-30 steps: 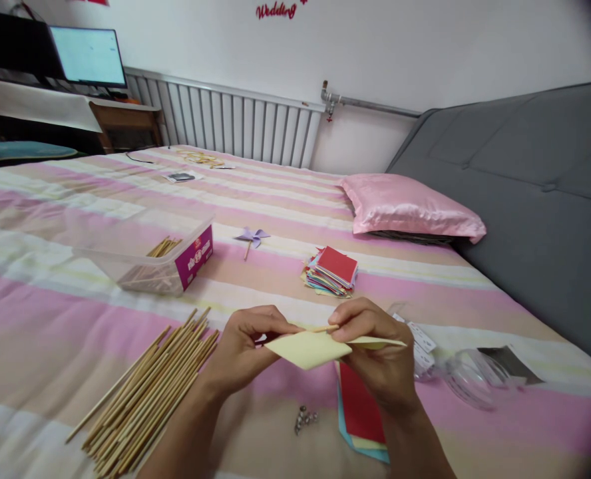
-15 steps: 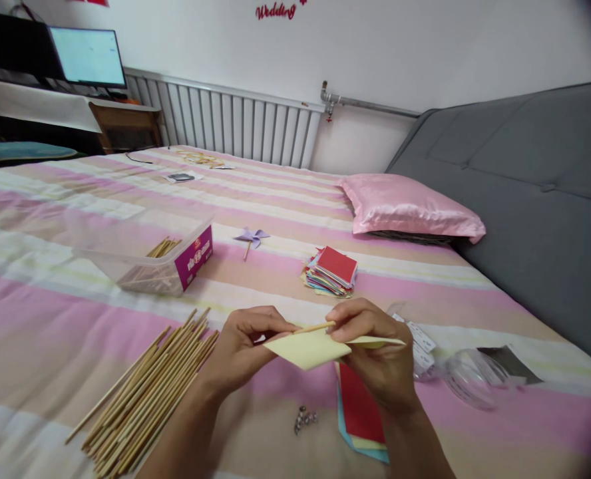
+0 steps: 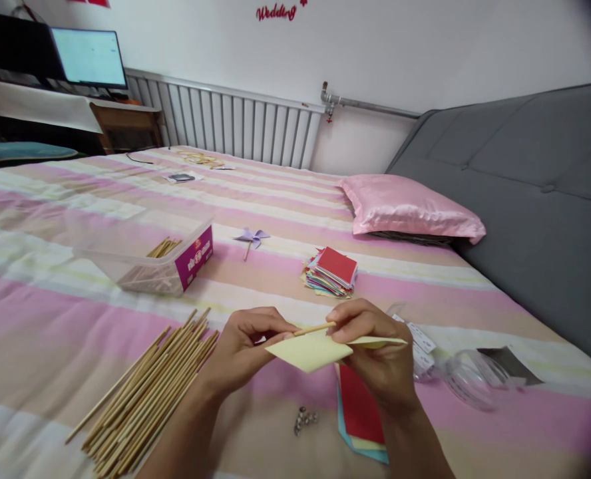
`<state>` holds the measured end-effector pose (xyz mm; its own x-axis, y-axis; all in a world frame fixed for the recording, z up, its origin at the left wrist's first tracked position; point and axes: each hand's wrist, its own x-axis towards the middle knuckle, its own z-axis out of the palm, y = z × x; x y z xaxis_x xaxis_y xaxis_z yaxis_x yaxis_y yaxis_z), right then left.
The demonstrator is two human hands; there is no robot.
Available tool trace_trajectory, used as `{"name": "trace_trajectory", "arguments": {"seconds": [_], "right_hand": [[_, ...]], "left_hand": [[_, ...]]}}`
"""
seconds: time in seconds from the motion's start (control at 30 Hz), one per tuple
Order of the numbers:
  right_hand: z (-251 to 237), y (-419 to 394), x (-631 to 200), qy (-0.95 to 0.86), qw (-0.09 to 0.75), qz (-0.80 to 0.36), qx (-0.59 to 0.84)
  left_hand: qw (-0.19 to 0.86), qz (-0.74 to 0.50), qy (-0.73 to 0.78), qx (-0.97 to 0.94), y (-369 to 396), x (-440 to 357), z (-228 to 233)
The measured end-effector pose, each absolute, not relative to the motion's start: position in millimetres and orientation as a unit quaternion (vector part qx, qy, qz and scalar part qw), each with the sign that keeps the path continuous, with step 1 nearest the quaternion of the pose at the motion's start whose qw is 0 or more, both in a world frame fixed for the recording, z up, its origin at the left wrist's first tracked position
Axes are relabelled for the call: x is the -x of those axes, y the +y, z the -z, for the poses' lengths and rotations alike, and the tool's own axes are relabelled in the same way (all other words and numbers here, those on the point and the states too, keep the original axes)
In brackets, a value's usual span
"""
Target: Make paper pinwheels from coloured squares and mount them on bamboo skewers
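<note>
My left hand (image 3: 248, 342) pinches a short wooden stick (image 3: 315, 328) near its left end. My right hand (image 3: 375, 346) is closed around a folded pale yellow paper pinwheel (image 3: 308, 351), its thumb and fingers at the stick's right end. The stick lies along the paper's upper edge; what sits between the right fingertips is hidden. Below the hands, several small metal pins (image 3: 304, 420) lie on the bedspread. Partly under my right forearm is a stack of red, yellow and blue paper (image 3: 360, 412). A loose bundle of wooden sticks (image 3: 150, 399) lies left of my left hand.
A clear plastic box (image 3: 140, 259) with sticks inside stands at left. Beyond the hands are a purple pinwheel (image 3: 251, 238) and a pile of coloured paper squares (image 3: 331, 271). Clear plastic packaging (image 3: 470, 379) lies at right, a pink pillow (image 3: 412, 207) farther back.
</note>
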<state>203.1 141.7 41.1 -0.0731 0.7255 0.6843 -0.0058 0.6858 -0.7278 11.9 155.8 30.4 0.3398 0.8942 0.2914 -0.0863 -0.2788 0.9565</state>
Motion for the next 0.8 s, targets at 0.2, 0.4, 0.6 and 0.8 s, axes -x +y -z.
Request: {"name": "trace_trajectory", "arguments": {"seconds": [0.2, 0.4, 0.6, 0.8], "right_hand": [[-41.4, 142.4, -202.5, -0.670, 0.629, -0.291, 0.266], [-41.6, 142.2, -202.7, -0.669, 0.629, -0.284, 0.275], [-42.5, 141.4, -202.3, -0.669, 0.629, -0.281, 0.280], [-42.3, 141.8, -202.5, -0.672, 0.629, -0.281, 0.274]], "left_hand": [[0.517, -0.480, 0.317, -0.633, 156.0, -11.8, -29.4], [0.515, -0.477, 0.316, -0.639, 155.8, -11.3, -29.3], [0.514, -0.474, 0.319, -0.640, 156.0, -11.6, -29.7], [0.511, -0.471, 0.320, -0.644, 155.7, -11.3, -29.0]]}}
